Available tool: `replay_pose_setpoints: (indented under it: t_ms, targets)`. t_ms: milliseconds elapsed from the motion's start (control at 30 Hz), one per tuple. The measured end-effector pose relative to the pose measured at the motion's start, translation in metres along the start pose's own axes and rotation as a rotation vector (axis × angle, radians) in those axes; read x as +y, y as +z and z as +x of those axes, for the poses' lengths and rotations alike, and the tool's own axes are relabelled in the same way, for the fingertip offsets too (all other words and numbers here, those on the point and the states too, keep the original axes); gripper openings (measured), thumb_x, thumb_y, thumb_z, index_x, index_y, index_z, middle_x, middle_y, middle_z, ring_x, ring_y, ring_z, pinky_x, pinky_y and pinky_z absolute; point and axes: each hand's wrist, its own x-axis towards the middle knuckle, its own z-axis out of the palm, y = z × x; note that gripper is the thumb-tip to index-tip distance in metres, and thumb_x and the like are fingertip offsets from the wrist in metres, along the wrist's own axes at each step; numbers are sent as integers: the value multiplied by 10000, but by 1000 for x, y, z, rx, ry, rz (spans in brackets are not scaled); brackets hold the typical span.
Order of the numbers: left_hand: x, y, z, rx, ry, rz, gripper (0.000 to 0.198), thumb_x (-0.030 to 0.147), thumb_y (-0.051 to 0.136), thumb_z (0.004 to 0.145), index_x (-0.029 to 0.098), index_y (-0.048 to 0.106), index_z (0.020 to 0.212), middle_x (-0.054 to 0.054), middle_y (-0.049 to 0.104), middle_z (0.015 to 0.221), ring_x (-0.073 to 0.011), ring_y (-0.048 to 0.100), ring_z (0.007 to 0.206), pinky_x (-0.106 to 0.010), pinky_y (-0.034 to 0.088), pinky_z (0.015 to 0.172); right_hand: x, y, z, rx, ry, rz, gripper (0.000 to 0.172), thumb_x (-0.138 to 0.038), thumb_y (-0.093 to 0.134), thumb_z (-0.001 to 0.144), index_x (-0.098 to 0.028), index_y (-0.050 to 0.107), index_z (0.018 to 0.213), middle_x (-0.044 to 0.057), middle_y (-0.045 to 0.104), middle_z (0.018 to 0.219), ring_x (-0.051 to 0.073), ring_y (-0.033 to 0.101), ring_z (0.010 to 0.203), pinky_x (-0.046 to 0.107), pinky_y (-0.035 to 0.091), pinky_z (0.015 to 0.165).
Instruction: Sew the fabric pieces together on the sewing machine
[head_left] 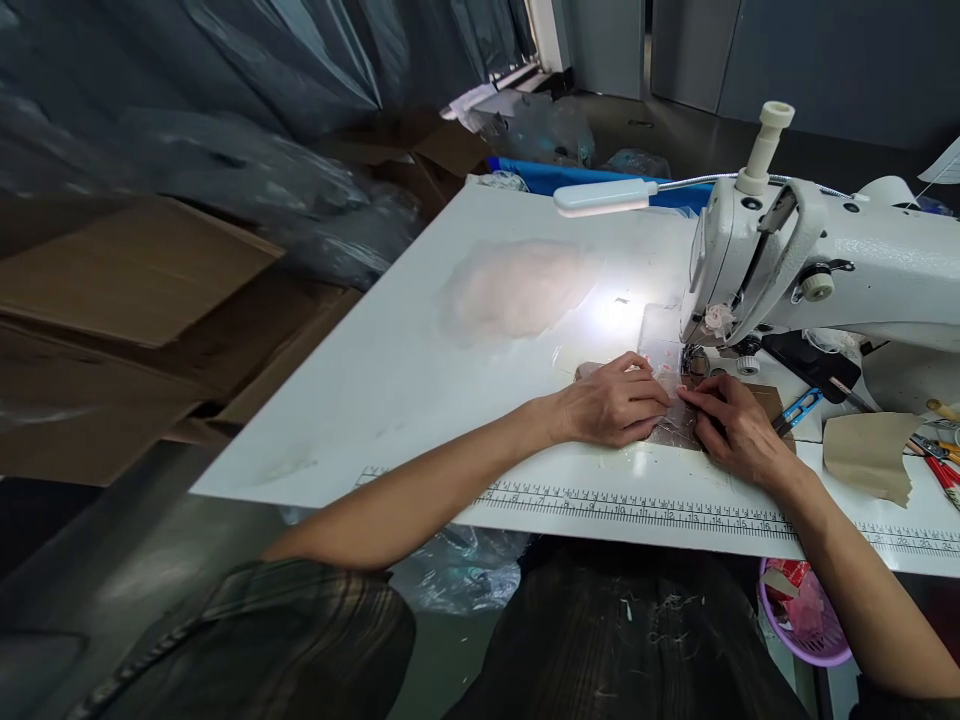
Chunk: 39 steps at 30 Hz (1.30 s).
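A sheer, whitish piece of fabric (661, 335) with small pink spots lies under the needle end of a white sewing machine (847, 260). My left hand (619, 402) rests on the fabric left of the presser foot, its fingers curled together and gripping it. On the other side my right hand (739, 428) pinches the fabric's near edge between thumb and forefinger, just in front of the foot. The two hands' fingertips almost meet. A brown patch (765, 400) shows beneath and behind my right hand. My fingers partly cover the fabric.
On the white table (337, 430), a printed ruler (645, 512) runs along the front edge. To the right lie a blue cutter (799, 408), a tan scrap (870, 455) and red-handled tools (943, 475). A lamp (606, 197) overhangs. Cardboard boxes (135, 270) stand left; a purple basket (825, 650) sits below.
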Motion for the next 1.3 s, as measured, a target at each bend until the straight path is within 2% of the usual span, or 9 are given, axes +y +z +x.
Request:
replay_pose_setpoints:
  t_ms: [100, 300, 433, 633, 767, 900, 1033, 1200, 1300]
  targets:
    - [0, 1, 1, -7, 6, 9, 218, 204, 501, 910, 252, 712, 886, -9, 760, 969, -146, 674, 875, -399, 461, 965, 0, 0, 0, 2, -2, 17, 392, -167, 468, 900, -193, 667, 1237, 142, 599, 1101, 255, 598, 1038, 466, 572, 870]
    - [2, 0, 2, 68, 35, 6, 202, 221, 504, 931, 255, 700, 895, -21, 749, 1067, -157, 672, 901, -393, 457, 920, -1, -8, 0, -31, 16, 67, 413, -169, 462, 902, -236, 665, 1255, 116, 617, 1114, 230, 619, 1041, 437, 581, 893]
    - [3, -1, 2, 83, 21, -23, 198, 231, 508, 940, 260, 698, 890, -21, 752, 1048, -156, 663, 862, -381, 451, 883, -2, -11, 0, -39, 20, 50, 385, -181, 466, 899, -233, 703, 1199, 114, 634, 1124, 233, 627, 1047, 441, 580, 908]
    - [2, 1, 1, 96, 79, 77, 216, 225, 494, 961, 238, 702, 904, -29, 761, 1004, -159, 662, 843, -361, 449, 836, -4, -8, 0, -17, 0, 24, 369, -178, 465, 894, -180, 720, 1161, 137, 643, 1109, 245, 627, 1058, 432, 576, 906]
    - [1, 3, 1, 64, 90, 106, 240, 224, 477, 967, 232, 703, 887, -24, 763, 983, -155, 660, 822, -352, 451, 812, -3, -12, 1, -5, 66, 82, 374, -173, 462, 892, -210, 711, 1169, 113, 661, 1104, 223, 645, 1019, 407, 572, 893]
    - [2, 4, 1, 117, 133, 160, 236, 207, 483, 969, 217, 701, 879, -14, 764, 966, -146, 656, 790, -338, 456, 790, -2, -20, 0, 68, 175, 132, 369, -173, 458, 889, -218, 705, 1159, 73, 696, 988, 188, 659, 876, 373, 576, 816]
    - [3, 3, 2, 169, 169, 202, 217, 191, 501, 970, 203, 700, 884, -11, 763, 958, -142, 651, 778, -330, 452, 776, -6, -22, -4, 3, 103, 100, 373, -182, 437, 901, -192, 720, 1143, 87, 682, 979, 180, 651, 874, 339, 565, 785]
    - [4, 4, 1, 62, 97, 192, 236, 219, 484, 977, 226, 709, 909, -12, 759, 974, -149, 649, 816, -345, 441, 799, -12, -17, -8, -99, 16, -45, 384, -202, 457, 908, -241, 718, 1186, 105, 638, 1009, 189, 614, 863, 340, 541, 729]
    - [5, 2, 1, 62, 103, 191, 256, 200, 468, 973, 220, 711, 896, -10, 756, 995, -147, 639, 819, -351, 425, 817, -12, -15, -9, -100, -18, -115, 383, -195, 462, 903, -250, 727, 1174, 114, 616, 1007, 206, 597, 890, 355, 530, 726]
